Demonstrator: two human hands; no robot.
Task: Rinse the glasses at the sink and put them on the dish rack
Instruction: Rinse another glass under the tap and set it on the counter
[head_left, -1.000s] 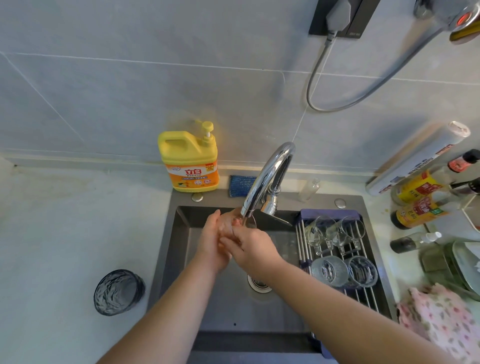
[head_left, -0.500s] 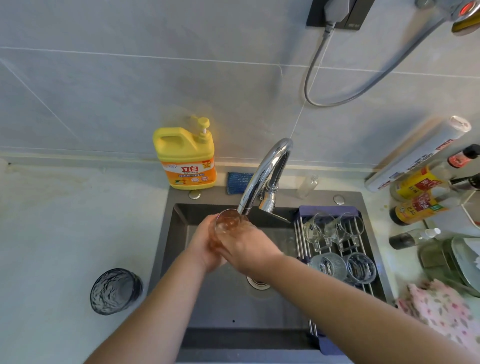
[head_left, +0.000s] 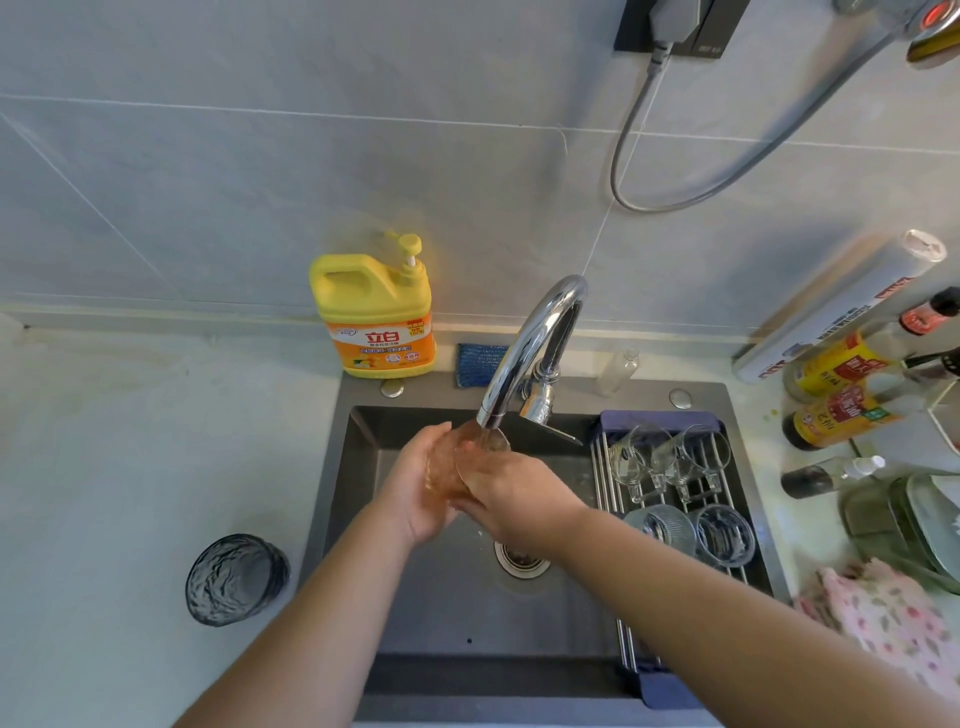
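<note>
My left hand (head_left: 415, 486) and my right hand (head_left: 514, 493) curled around the amber ribbed glass tumbler (head_left: 448, 467) under the curved chrome tap (head_left: 524, 348), above the dark grey steel sink (head_left: 358, 467) set in a pale stone counter (head_left: 130, 441) beneath grey wall tiles (head_left: 311, 156), while a smoky grey textured glass (head_left: 235, 579) stood left of the basin

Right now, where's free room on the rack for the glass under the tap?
Rack: bare bars at the near end, between the tumblers and its frame, partly hidden by the right arm; far end crowded with stemmed glasses. Right counter packed with bottles; left counter bare between dark glass and soap jug.
</note>
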